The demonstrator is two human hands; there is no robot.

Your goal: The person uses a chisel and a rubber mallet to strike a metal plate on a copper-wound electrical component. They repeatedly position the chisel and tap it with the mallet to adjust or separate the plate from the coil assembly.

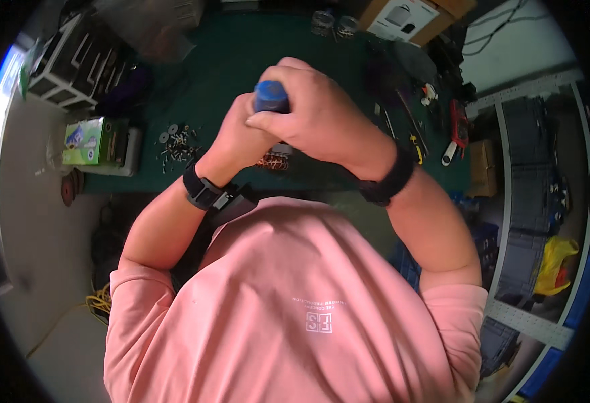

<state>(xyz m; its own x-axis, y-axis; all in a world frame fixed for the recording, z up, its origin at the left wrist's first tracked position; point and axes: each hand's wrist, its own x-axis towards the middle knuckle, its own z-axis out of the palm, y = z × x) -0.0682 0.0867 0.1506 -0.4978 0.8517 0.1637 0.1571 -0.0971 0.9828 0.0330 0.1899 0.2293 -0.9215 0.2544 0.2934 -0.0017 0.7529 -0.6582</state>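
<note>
A: Where is the blue-ended handle?
B: It sits between the person's two hands, raised above the front part of the green bench top, with its blue end toward the camera.

A: How do the fingers of the right hand stand?
B: They are curled closed about the handle, with the thumb laid across its near side.

A: And the left hand?
B: It presses up against the handle and the right hand from the left side. Its fingers are mostly hidden, so how far they are closed, or whether they grip the handle, cannot be told. The handle's lower part is hidden too.

A: What lies near the hands?
B: A copper-coloured part shows just below them, partly covered. Loose small metal parts lie scattered left of the left wrist, with a green box farther left. On the right side is a red device, well apart from the right hand.
</note>
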